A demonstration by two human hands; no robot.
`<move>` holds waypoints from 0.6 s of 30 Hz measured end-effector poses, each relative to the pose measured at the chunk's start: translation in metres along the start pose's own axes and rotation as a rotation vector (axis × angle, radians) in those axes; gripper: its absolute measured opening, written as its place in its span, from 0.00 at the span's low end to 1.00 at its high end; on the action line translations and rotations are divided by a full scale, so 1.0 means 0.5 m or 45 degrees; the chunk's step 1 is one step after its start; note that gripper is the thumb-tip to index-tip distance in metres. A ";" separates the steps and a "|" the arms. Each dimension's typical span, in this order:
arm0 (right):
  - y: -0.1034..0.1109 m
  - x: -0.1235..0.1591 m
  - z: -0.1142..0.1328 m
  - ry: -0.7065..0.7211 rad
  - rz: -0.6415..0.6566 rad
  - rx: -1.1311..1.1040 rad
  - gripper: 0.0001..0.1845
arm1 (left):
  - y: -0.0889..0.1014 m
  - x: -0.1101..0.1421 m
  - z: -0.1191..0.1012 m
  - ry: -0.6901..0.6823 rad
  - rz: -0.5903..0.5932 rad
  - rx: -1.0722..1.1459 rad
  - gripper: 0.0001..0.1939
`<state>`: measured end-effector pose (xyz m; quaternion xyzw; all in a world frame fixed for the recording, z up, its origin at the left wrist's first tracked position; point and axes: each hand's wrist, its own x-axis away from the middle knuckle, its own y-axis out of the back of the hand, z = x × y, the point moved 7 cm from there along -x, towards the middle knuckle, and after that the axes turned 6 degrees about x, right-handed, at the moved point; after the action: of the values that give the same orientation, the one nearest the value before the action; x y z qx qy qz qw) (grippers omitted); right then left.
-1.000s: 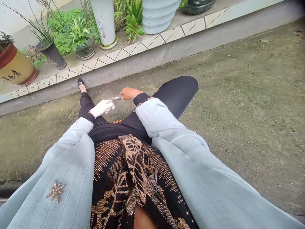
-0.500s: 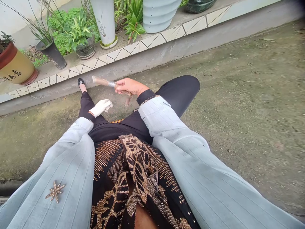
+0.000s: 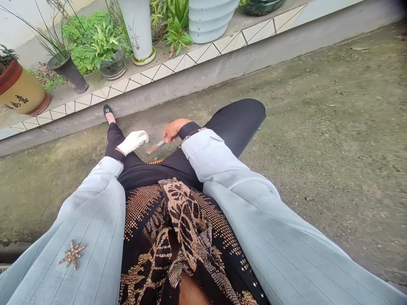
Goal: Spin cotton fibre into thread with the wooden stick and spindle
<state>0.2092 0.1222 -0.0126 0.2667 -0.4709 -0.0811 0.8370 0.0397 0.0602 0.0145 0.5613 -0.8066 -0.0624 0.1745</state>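
head cam; 1 view; faces fwd/dn; wearer's torso (image 3: 190,228) v. nr; tiled ledge (image 3: 162,71) farther

Here we are seeing an outdoor yard (image 3: 305,97), perhaps at a home. Plant pots (image 3: 138,29) are lining a tiled ledge (image 3: 162,72), green leaves (image 3: 72,30) are growing behind, and rough ground (image 3: 318,169) is lying below.

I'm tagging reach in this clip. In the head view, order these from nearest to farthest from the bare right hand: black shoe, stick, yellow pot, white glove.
1. Stick: gripped in the right hand, pointing left.
2. White glove: on the left hand, left of the stick.
3. Black shoe: farther left, near the ledge.
4. Yellow pot: far left, on the ledge.
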 end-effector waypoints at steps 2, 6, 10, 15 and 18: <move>-0.027 0.000 0.013 0.114 0.178 -0.098 0.14 | 0.014 -0.002 -0.001 -0.005 -0.065 0.007 0.14; -0.027 0.015 0.048 0.394 0.264 -0.247 0.22 | 0.042 -0.002 -0.007 -0.011 -0.242 0.058 0.12; 0.019 0.054 0.077 0.712 0.110 -0.562 0.20 | 0.040 0.000 0.008 0.086 -0.314 0.088 0.16; 0.103 0.086 0.048 0.751 -0.590 -1.140 0.05 | -0.026 0.004 0.030 0.134 -0.012 0.106 0.18; 0.110 0.075 0.019 0.425 -0.846 -1.142 0.09 | -0.060 0.009 0.026 0.106 0.202 0.043 0.19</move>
<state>0.2154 0.1506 0.0482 0.0289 -0.1434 -0.4879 0.8606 0.0603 0.0437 -0.0054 0.5006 -0.8416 -0.0112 0.2026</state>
